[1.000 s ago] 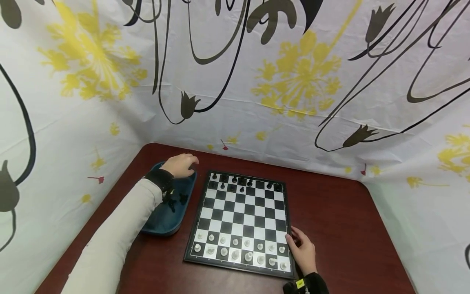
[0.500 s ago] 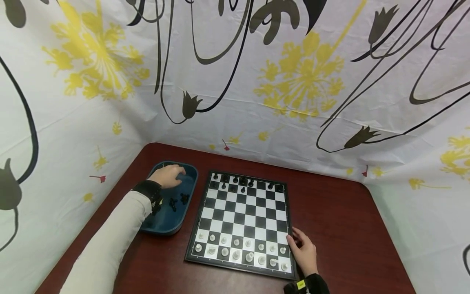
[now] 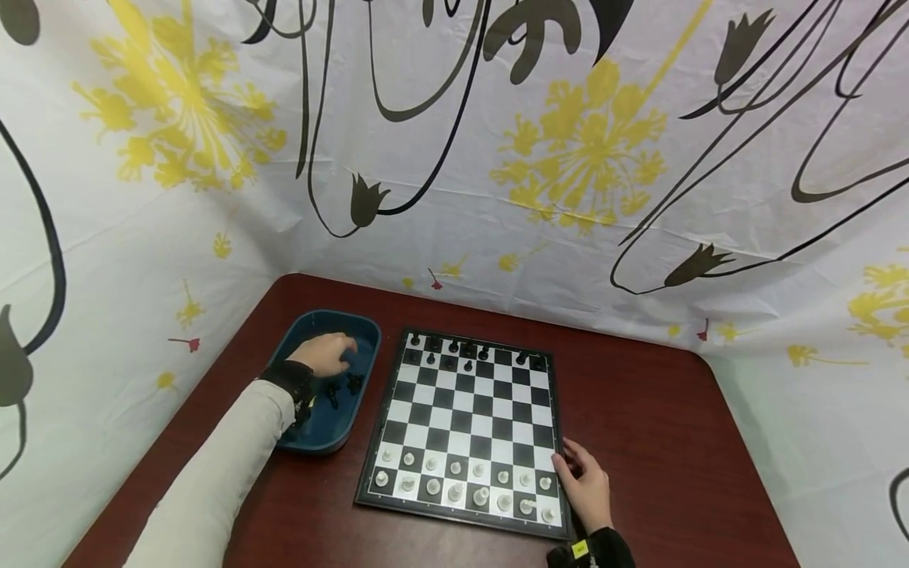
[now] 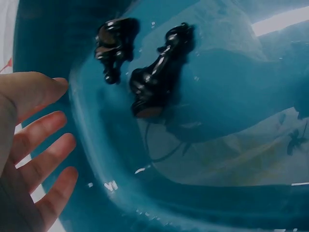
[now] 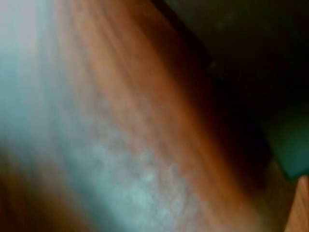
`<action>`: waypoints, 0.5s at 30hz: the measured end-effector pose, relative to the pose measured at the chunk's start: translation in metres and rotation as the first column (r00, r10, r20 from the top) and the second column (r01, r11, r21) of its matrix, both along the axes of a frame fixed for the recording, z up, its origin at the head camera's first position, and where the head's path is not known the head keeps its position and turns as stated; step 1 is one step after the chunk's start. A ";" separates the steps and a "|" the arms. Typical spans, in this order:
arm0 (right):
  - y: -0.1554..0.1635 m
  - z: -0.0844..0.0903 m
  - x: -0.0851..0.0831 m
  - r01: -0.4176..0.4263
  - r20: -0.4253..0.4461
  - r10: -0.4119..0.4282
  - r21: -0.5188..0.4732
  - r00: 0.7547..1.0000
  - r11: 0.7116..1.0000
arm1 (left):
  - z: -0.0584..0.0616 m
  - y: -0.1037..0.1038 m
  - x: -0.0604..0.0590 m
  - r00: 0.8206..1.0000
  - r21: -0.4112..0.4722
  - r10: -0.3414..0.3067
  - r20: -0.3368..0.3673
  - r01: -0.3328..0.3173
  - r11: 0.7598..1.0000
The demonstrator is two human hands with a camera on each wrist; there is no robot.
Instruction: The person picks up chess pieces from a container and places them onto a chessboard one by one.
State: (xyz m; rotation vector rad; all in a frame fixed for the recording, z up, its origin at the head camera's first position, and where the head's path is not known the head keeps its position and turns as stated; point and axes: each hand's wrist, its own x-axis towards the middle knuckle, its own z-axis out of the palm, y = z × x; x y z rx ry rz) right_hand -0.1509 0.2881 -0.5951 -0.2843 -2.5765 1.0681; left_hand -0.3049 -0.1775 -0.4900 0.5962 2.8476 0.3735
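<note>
A chessboard (image 3: pixel 469 426) lies on the dark red table (image 3: pixel 639 426). White pieces (image 3: pixel 454 493) fill its two near rows, and several black pieces (image 3: pixel 467 349) stand on the far rows. Left of it sits a blue tray (image 3: pixel 334 317) holding loose black pieces (image 3: pixel 353 384). My left hand (image 3: pixel 327 353) is down inside the tray; in the left wrist view my left hand (image 4: pixel 34 145) has its fingers spread and holds nothing, beside two black pieces (image 4: pixel 154 82) lying in the blue tray (image 4: pixel 231 145). My right hand (image 3: pixel 585 481) rests at the board's near right edge, fingers relaxed.
A white sheet with yellow flowers and black lines (image 3: pixel 568 158) walls the table at the back and on both sides. Bare tabletop lies to the right of the board. The right wrist view is a blur of brown and dark.
My left hand has come back from the tray's far rim and dropped lower into the tray, near the loose black pieces. The right hand and the board have stayed put.
</note>
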 end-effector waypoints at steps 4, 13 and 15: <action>0.000 -0.001 0.000 0.006 0.000 -0.006 0.009 1.000 1.000 | -0.008 0.001 0.000 1.000 -0.021 -0.022 -0.005 0.022 1.000; 0.000 -0.001 -0.001 0.010 0.010 -0.010 0.020 1.000 1.000 | -0.018 0.005 0.003 1.000 -0.054 0.000 0.010 0.000 0.999; 0.000 -0.001 -0.001 0.010 0.012 -0.010 0.020 1.000 1.000 | -0.020 0.005 0.003 1.000 -0.060 0.000 0.008 0.000 0.998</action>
